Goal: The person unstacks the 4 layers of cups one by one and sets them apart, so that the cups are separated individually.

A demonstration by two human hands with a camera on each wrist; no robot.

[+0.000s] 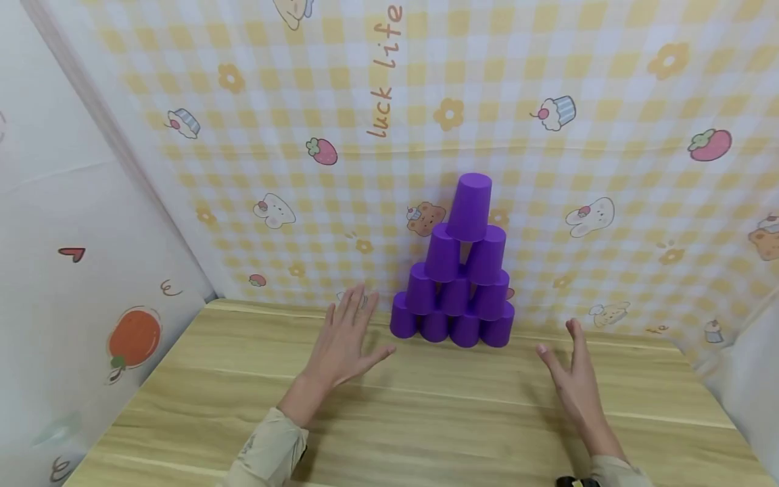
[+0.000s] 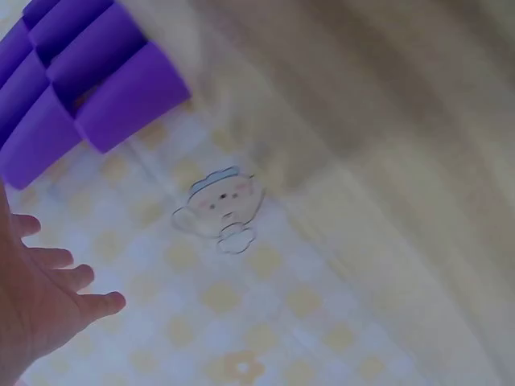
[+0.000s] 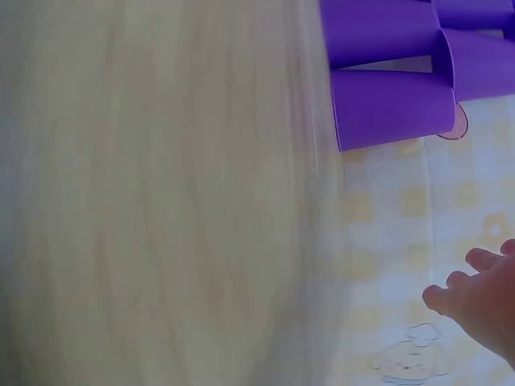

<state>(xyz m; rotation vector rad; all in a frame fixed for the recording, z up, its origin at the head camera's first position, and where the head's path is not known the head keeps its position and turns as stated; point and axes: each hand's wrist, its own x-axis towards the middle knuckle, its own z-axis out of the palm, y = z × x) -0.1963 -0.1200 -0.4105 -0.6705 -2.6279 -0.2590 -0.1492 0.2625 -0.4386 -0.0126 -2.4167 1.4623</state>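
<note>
My left hand (image 1: 342, 346) and right hand (image 1: 575, 382) spread wide. Between them stand purple cups (image 1: 454, 295) (a pyramid), apart from both.

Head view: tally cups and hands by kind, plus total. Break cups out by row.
Purple upside-down cups: 10 (4 bottom, 3, 2, 1 top)
Bare hands: 2 (left hand, right hand)
Total: 12
</note>
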